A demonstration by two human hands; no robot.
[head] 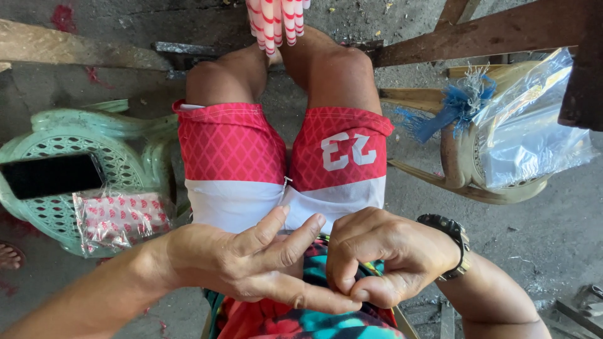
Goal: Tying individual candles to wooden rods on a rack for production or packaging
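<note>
Both hands meet low over the lap. The left hand (251,263) lies flat-ish, fingers stretched right, its fingertips touching the right hand (377,257), which is curled tight, thumb pinched against forefinger. Whatever it pinches is too small or too hidden to make out, and I cannot tell if the left grips anything. My read: fine pinch work like this goes best with the hands braced together, close to the body, just as they are. Far ahead, beyond the knees, hangs a bundle of red-and-white striped tubes (276,22), well apart from both hands. On the left, a pale green plastic chair (56,141) carries a black phone (50,176) and a clear bag of red-patterned pieces (116,220), near the left forearm.
</note>
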